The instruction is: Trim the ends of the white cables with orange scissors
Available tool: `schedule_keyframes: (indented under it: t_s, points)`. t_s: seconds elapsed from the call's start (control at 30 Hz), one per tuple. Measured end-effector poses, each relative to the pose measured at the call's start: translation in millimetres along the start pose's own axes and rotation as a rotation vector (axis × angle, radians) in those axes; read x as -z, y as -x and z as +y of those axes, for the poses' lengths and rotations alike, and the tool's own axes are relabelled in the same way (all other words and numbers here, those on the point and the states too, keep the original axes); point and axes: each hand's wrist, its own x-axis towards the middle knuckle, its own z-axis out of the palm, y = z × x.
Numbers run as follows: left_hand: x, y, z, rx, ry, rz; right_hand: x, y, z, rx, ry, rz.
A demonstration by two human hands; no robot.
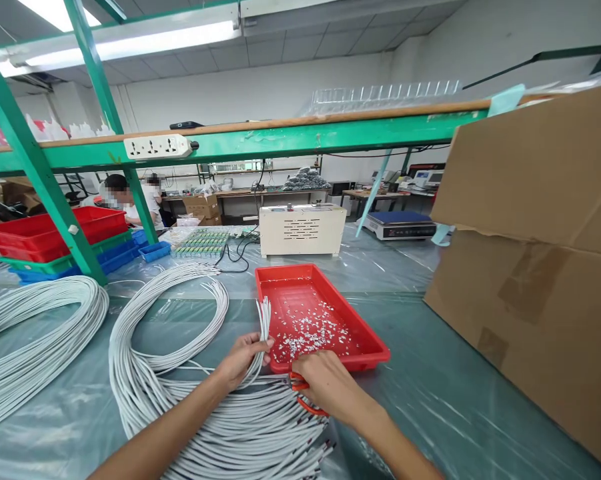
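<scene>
My left hand [245, 360] is closed around the end of a bundle of white cables [263, 320], whose tips point up beside the red tray's left wall. My right hand [325, 383] grips orange-handled pliers [311, 405]; their jaws are hidden by my fingers. It is at the near edge of the red tray [365, 363], right of my left hand. Small white scraps [313, 330] lie scattered over the tray's bottom. Below both hands, more white cables [250, 420] spread side by side, with dark tips at their right ends.
Coils of white cable [123, 333] lie left, another coil [35, 327] farther left. Behind the tray stands a cream metal box [303, 230]. A large cardboard box [545, 287] borders the right side. A green shelf frame [280, 140] crosses overhead; stacked bins [55, 233] and co-workers [145, 200] are beyond.
</scene>
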Motion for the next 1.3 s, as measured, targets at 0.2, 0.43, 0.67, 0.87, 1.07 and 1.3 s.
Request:
schedule_keyframes:
  t_s: [0.2, 0.43, 0.67, 0.87, 1.07, 1.3]
  points:
    - [2.4, -4.3, -7.7, -0.030, 0.018, 0.011, 9.1, -2.1, 15.6, -0.102, -0.035, 0.043]
    - [3.4, -2.1, 0.1, 0.001, 0.006, -0.017, -3.2, -11.8, 13.9, -0.120, -0.188, 0.037]
    - [-5.0, -0.6, 22.1, -0.044, -0.103, -0.094, -12.4, -9.8, 7.9, -0.047, -0.376, -0.050]
    - [-13.9, -8.0, 12.4, -0.108, -0.190, -0.027, -3.9, -8.6, 7.9, -0.012, -0.581, -0.084]
    - [-15.3, -10.5, 5.2, -0.153, -0.227, -0.002, 4.4, -16.0, 22.0, -0.164, -0.731, 0.163]
    - [-15.4, -9.5, -0.1, -0.206, -0.250, 0.079, 2.4, -26.3, 41.6, -0.276, -0.607, 0.349]
